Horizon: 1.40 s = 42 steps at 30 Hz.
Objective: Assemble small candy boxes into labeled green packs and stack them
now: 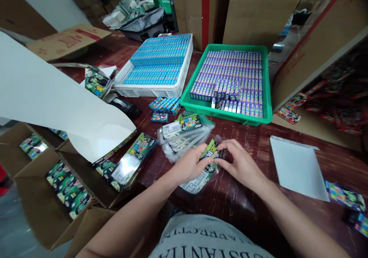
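Over the dark red table, my left hand [190, 165] and my right hand [240, 163] both pinch the top of a green printed card pack in a clear plastic sleeve [201, 175]. Each hand's fingers are closed on it. Just beyond the hands lies a loose pile of similar clear-sleeved packs [184, 133]. Another sleeved pack [135, 154] lies to the left, near a cardboard flap.
A green tray [267, 112] holds rows of small purple boxes, and a white tray [149, 91] holds blue boxes. Loose blue boxes [164, 106] lie between them. Open cartons [43, 208] with green packs stand at left under a white sheet [51, 97]. A white paper [299, 170] lies right.
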{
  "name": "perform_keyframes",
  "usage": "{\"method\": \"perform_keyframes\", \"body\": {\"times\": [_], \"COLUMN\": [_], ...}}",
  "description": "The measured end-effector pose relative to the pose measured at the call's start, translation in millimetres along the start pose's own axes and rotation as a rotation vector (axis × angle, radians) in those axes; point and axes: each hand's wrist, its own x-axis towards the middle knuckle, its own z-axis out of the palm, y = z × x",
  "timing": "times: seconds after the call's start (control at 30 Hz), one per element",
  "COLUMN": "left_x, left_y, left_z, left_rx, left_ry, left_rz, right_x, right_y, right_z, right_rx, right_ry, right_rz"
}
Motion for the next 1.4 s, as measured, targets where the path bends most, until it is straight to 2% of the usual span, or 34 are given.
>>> {"method": "perform_keyframes", "body": {"times": [0.13,0.23,0.3,0.4,0.43,0.47,0.5,0.53,0.57,0.67,0.7,0.73,0.8,0.87,0.97,1.07,1.13,1.2,1.3,1.4], "left_x": [-9.4,-14.2,-18.6,-26.4,-28.6,-30.3,-31.4,-31.9,-31.9,-30.2,-29.6,-29.3,-29.5,-30.3,-30.4,-27.3,-24.8,-24.2,-27.3,-32.0], "left_y": [4.5,1.5,-3.6,-13.5,-16.9,-20.1,-23.1,-25.8,-28.1,-31.8,-31.5,-30.3,-25.7,-19.7,-14.8,-19.3,-25.3,-31.2,-37.2,-40.2], "left_z": [-3.6,-7.0,-10.9,-18.1,-19.8,-21.0,-21.3,-20.7,-19.4,-11.9,-8.6,-5.2,2.0,9.2,20.5,31.2,36.1,38.5,38.5,35.8], "left_rx": [-0.044,-0.096,-0.241,-0.499,-0.559,-0.608,-0.65,-0.691,-0.731,-0.837,-0.863,-0.879,-0.835,-0.663,-0.355,-0.323,-0.419,-0.53,-0.674,-0.779], "left_ry": [0.055,0.089,-0.011,-0.284,-0.343,-0.36,-0.329,-0.258,-0.157,0.135,0.187,0.211,0.233,0.297,0.455,0.602,0.702,0.748,0.675,0.574], "left_rz": [-0.008,-0.087,-0.128,-0.151,-0.153,-0.156,-0.167,-0.185,-0.21,-0.272,-0.273,-0.26,-0.203,-0.167,-0.209,-0.176,-0.147,-0.147,-0.122,-0.125], "right_x": [13.0,21.9,28.1,39.9,44.2,48.3,51.9,54.7,56.4,52.8,48.8,43.7,32.2,22.4,14.3,7.3,-2.1,-15.5,-34.9,-40.5], "right_y": [-16.2,-24.4,-30.2,-40.9,-44.2,-46.8,-48.5,-49.1,-48.6,-43.3,-41.8,-40.8,-41.0,-42.5,-43.8,-43.9,-43.2,-40.3,-29.6,-15.3], "right_z": [-13.9,-21.1,-28.2,-42.2,-46.0,-48.4,-48.7,-46.4,-41.4,-12.0,0.6,13.4,36.2,52.0,60.5,59.0,59.2,62.7,70.7,73.6], "right_rx": [-0.094,-0.205,-0.201,-0.063,-0.02,0.008,0.026,0.046,0.076,0.255,0.301,0.306,0.158,-0.106,-0.318,-0.169,-0.011,0.048,0.02,0.122], "right_ry": [-0.023,-0.14,-0.27,-0.528,-0.598,-0.64,-0.639,-0.581,-0.471,0.001,0.096,0.129,0.099,0.097,0.185,0.202,0.149,0.094,0.09,0.073], "right_rz": [0.004,-0.021,-0.088,-0.205,-0.23,-0.244,-0.243,-0.227,-0.194,-0.011,0.057,0.119,0.219,0.294,0.342,0.32,0.291,0.291,0.338,0.306]}}
